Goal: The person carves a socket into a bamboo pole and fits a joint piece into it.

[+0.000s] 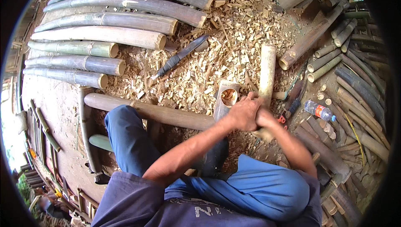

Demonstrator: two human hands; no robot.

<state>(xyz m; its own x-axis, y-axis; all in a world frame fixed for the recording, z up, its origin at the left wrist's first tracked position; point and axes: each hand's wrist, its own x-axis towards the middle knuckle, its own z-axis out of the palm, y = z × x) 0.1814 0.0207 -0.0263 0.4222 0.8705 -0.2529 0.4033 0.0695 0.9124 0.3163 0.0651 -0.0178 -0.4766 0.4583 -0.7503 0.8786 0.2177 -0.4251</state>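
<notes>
My left hand (pixel 243 112) and my right hand (pixel 263 117) meet in front of me, closed, with the left fingers lying over the right hand. Whatever they may grip is hidden. Just left of them stands a bamboo piece with a round opening (pixel 229 97), wood bits showing inside. A pale bamboo length (pixel 267 70) extends away behind my right hand; contact with it cannot be told. A long bamboo pole (pixel 146 110) runs leftward across the front of my knee. Beyond it, a blade with a black wrapped handle (pixel 181 55) rests on wood chips.
Cut bamboo poles (pixel 112 20) lie in a row at the far left. Wood chips (pixel 238 30) cover the ground ahead. On the right are a plastic bottle (pixel 319 110), a dark-handled tool (pixel 295 106), a red object (pixel 282 119) and stacked bamboo pieces (pixel 359 114).
</notes>
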